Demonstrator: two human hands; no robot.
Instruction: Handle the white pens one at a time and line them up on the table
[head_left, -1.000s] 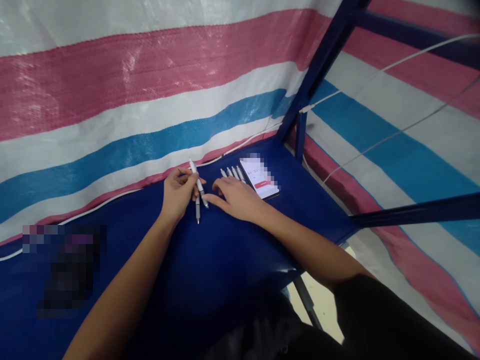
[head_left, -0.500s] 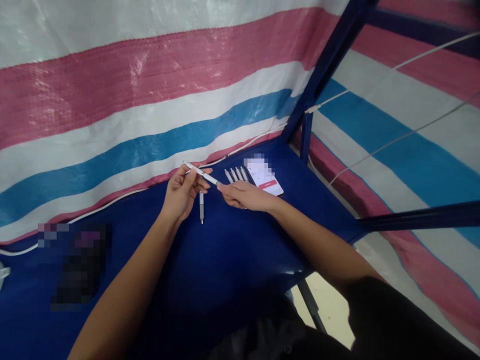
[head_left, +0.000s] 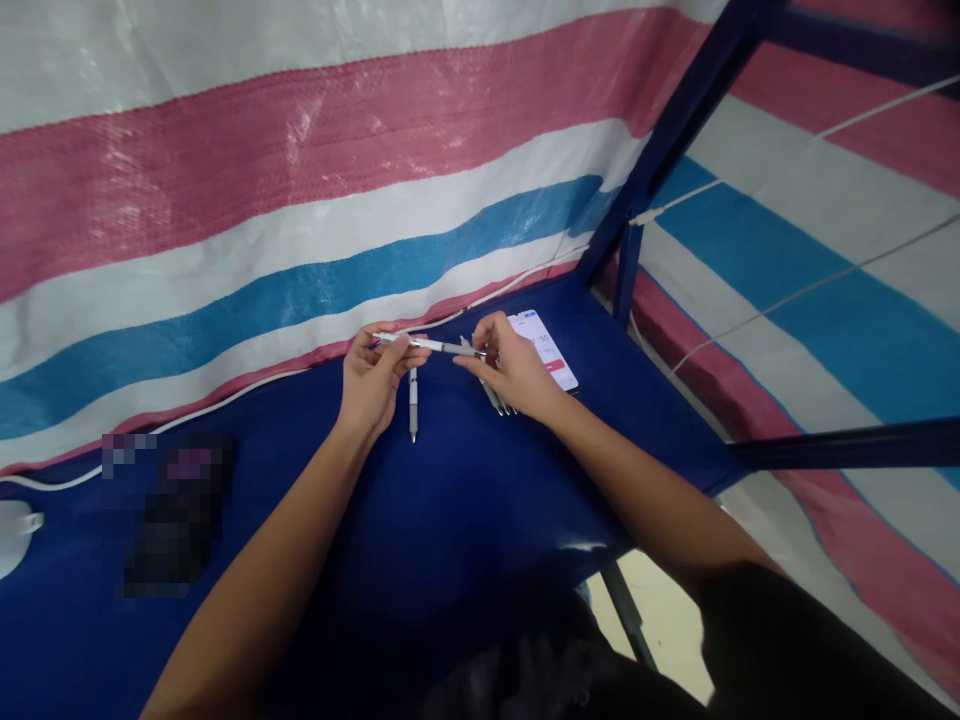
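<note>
A white pen (head_left: pixel 435 346) with a grey grip is held nearly level above the blue table, its tip pointing right. My left hand (head_left: pixel 369 388) pinches its white rear part between thumb and fingers. At the tip end, my right hand (head_left: pixel 523 372) has its thumb and fingertips closed around the point. Another white and grey pen (head_left: pixel 413 408) lies on the table just below my left hand, tip towards me. Several similar pens (head_left: pixel 495 400) lie side by side under my right hand, which partly covers them.
A lit phone (head_left: pixel 559 372) lies right of the pens, partly behind my right hand. At the left are a blurred dark object (head_left: pixel 176 520) and a white round item (head_left: pixel 16 535). A white cable (head_left: pixel 247 392) runs along the striped sheet (head_left: pixel 300 210); blue frame bars (head_left: pixel 675 130) stand at right.
My right hand has shifted from a low grip to pinching the pen's tip from above, and the grey grip now shows. The pen has turned closer to level. The view has shifted slightly.
</note>
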